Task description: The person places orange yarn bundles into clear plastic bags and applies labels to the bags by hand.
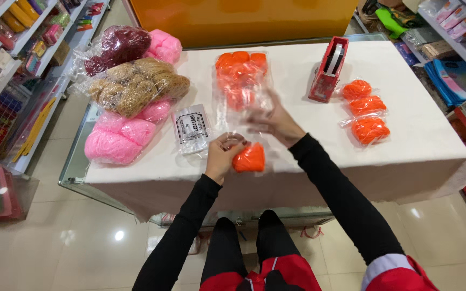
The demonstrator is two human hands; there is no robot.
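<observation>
A shop aisle with stocked shelves on both sides is seen around a counter [405, 161] covered by a white cloth. At the counter's left edge, bagged bundles of yarn are piled: a maroon one [118, 47], a tan one [136, 83] and pink ones [120, 137]. Just right of them a small stack of clear printed bags [192, 128] is laid. Near the front edge, the left hand [223, 156] is closed on the clear wrap of an orange yarn ball [249, 158], which is held just above the cloth. The right hand [273, 119], blurred, is spread open over a large bag of orange yarn [241, 78]. Toward the right, a red tape dispenser [328, 70] is stood, with three wrapped orange balls [365, 108] beside it.
</observation>
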